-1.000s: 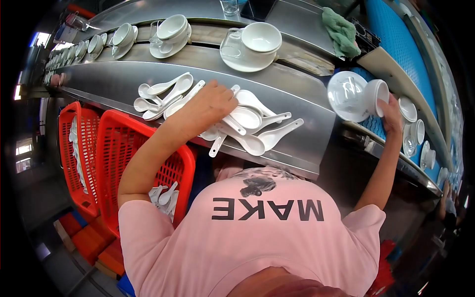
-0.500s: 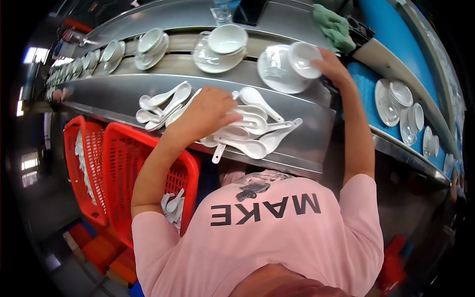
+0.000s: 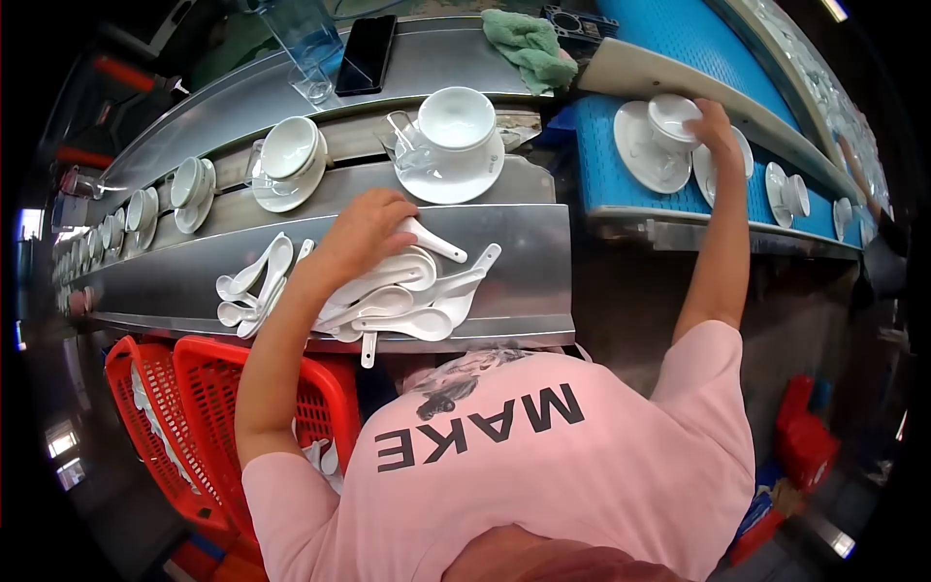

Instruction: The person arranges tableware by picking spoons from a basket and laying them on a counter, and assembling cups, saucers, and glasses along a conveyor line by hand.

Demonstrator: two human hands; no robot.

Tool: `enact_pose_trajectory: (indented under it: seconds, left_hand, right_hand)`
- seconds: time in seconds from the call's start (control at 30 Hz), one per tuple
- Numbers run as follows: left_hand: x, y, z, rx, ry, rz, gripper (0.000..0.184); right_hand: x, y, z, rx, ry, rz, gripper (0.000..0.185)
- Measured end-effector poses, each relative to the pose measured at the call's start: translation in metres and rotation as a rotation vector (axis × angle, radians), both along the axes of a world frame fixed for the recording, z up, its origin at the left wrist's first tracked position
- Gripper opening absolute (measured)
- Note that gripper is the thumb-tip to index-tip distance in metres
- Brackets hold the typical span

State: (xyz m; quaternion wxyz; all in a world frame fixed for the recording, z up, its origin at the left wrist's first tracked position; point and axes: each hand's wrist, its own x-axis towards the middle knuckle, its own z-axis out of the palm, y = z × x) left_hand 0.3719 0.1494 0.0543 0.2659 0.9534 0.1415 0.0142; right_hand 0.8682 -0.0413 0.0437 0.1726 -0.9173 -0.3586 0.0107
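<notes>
Seemingly, pickup was under way: right hand [image 3: 716, 127] gripped bowl [image 3: 669, 116] over plate [image 3: 636, 163] on blue belt [image 3: 595, 155], left hand [image 3: 364, 235] pinched spoon [image 3: 436, 242]; next move likely called for level lift.

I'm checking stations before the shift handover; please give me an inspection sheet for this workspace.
Surface: metal counter in front; blue perforated surface to the right.
Job's things: white spoons piled loosely, one handle jutting past the counter's near edge; bowls on saucers in a row behind.
Clutter: black phone and green cloth beyond the row.
Hands: left hand at the spoons, grip unclear; right hand gripping a bowl's rim over the blue surface.
Cables: nothing clearly seen.
Surroundings: red baskets below the counter, left.
</notes>
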Motion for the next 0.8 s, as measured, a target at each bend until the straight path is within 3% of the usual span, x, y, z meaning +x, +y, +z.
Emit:
enact_pose_trajectory:
  seconds: [0.13,0.2,0.33,0.43,0.63,0.8]
  left_hand:
    - [-0.005,0.008,0.003,-0.053,0.087,-0.015,0.034]
    - [-0.007,0.014,-0.002,0.011,0.098,-0.049,0.037]
    - [-0.031,0.022,-0.002,0.210,0.005,0.054,0.034]
    - [-0.071,0.037,0.002,0.240,-0.203,0.316,0.026]
    - [-0.168,0.087,0.018,0.363,0.258,0.827,0.018]
    - [-0.205,0.135,-0.018,0.096,0.113,1.192,0.017]
  right_hand:
    - [-0.043,-0.005,0.026,-0.026,0.263,-0.085,0.058]
    - [-0.025,-0.004,0.007,-0.019,0.334,-0.060,0.066]
    - [-0.051,0.004,0.022,0.031,0.537,0.195,0.056]
    - [-0.068,0.011,0.014,0.109,0.767,0.291,0.051]
    - [-0.118,0.043,-0.003,0.167,0.866,0.390,0.044]
    - [-0.158,0.086,-0.026,0.216,1.027,0.476,0.041]
